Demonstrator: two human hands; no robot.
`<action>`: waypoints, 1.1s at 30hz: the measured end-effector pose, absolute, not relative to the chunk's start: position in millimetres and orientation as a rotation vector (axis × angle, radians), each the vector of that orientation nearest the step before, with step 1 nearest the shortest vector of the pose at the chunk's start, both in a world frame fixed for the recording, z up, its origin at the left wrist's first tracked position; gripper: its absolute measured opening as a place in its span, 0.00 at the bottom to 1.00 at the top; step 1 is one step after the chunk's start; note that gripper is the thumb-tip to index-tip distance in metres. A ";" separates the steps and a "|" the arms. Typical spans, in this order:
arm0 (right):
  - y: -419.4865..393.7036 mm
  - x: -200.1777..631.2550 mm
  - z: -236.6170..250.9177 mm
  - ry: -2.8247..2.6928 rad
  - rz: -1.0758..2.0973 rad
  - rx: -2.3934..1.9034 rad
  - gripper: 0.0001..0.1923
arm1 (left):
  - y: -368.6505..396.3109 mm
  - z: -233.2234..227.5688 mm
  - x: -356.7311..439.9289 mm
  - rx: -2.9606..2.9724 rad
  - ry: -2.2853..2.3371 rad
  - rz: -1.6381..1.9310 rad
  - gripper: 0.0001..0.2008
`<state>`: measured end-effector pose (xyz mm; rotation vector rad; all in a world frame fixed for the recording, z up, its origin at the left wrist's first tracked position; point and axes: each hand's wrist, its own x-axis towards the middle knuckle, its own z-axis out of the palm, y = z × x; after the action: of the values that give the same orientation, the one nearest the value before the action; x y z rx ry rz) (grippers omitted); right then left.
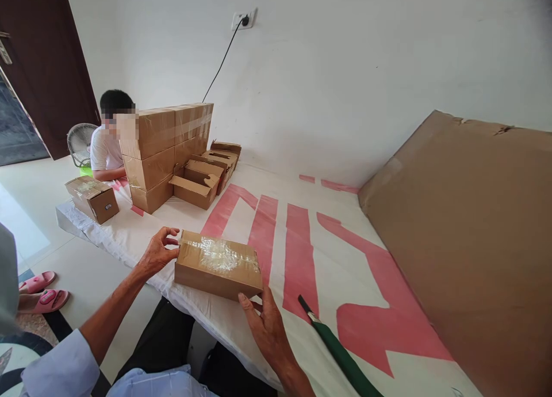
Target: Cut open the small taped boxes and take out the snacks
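The left hand [158,251] lay open against the left end of a small cardboard box [218,264], fingers spread and touching its edge without closing round it. The right hand [266,324] rested at the box's near right corner, fingers loose and thumb against the side, not clenched. The box, sealed across the top with clear tape, sat flat on a white sheet with red markings [297,242]. A green stick [340,354] lay just right of the right hand. Farther off stood a stack of taped boxes [166,153], some open boxes [202,178] beside it, and a seated person [107,147] behind another box [92,197].
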<state>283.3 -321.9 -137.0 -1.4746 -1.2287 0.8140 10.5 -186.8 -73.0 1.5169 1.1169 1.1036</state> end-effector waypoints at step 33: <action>-339.6 282.7 -148.6 -1.244 0.759 -1.511 0.31 | -193.2 -75.3 21.9 1.588 1.144 1.115 0.18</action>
<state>282.7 -339.6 -148.6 -1.5108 -1.2442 0.7590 21.9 -193.2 -75.3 1.5882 1.1439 1.1146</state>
